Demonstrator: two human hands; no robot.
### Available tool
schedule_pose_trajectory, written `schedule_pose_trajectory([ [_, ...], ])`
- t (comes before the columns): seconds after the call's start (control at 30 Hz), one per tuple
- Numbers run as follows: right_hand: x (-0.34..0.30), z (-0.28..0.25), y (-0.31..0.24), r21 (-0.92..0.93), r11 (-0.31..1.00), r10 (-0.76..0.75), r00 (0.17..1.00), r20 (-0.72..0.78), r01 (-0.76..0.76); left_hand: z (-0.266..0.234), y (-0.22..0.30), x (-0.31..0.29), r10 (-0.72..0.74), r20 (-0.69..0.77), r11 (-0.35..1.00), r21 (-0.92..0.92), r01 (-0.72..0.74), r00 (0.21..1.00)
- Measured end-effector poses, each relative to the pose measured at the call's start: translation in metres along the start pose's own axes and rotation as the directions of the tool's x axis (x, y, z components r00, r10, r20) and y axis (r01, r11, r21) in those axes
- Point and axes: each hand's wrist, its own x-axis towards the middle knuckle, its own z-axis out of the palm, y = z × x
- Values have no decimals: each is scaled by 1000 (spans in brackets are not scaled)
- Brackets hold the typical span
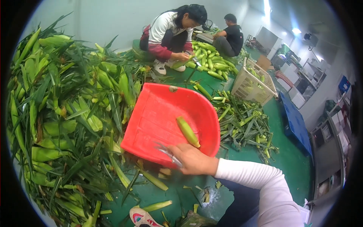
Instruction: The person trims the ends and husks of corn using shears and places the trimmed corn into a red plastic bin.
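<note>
My right hand [194, 159] reaches in from the lower right, fingers closed around a silvery metal hand tool [165, 150]. Motion blurs the tool, so its exact kind is unclear. Beneath and beyond the hand lies a wide red plastic scoop [160, 109] with a flat front and a rounded back. One trimmed ear of corn [188, 131], still in pale green husk, rests inside it, just beyond my fingers and apart from them. Left of the scoop rises a large heap of untrimmed corn [56, 128] with long leaves. My left hand is out of view.
Cut leaves [245, 123] and stalk ends lie on the green floor [283, 166]. A squatting person [172, 38] handles corn beyond the scoop, near a pile of trimmed ears [213, 60]. Another person [230, 36] sits farther back. A cream crate [253, 83] and blue pallet [295, 123] stand right.
</note>
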Motion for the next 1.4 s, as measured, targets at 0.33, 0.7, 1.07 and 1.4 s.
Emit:
schedule_pose_trajectory([
  [0.33, -14, 87, -77, 354, 917, -289, 919, 267, 185, 65, 96, -78, -209, 45, 606, -778, 166, 977],
  [0.7, 6, 132, -134, 509, 857, -250, 802, 543, -78, 20, 317, -117, 241, 67, 787, -598, -155, 968],
  [1.07, -22, 176, -125, 544, 727, -75, 739, 669, -418, 20, 342, -106, 290, 319, 956, -144, -256, 902],
  [1.4, 15, 190, -124, 764, 637, -407, 795, 450, -106, -15, 375, -76, 478, 581, 786, 53, -616, 659],
])
